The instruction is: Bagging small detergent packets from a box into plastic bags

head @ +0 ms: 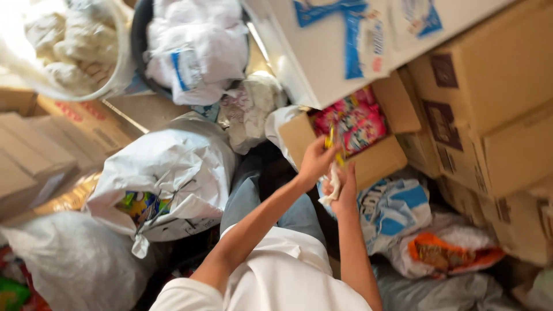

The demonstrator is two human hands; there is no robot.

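White-shirted torso lowest in frame, both forearms reached up-frame: left hand [315, 160] pinched a small yellow packet [330, 140], long axis upright, directly above right hand [345, 187], which clutched a white crumpled wrapper [332, 185], both just before the open cardboard box [377, 161] of pink sachets [352, 122].

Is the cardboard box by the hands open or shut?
Open: the cardboard box has its flaps folded out, showing pink packets inside.
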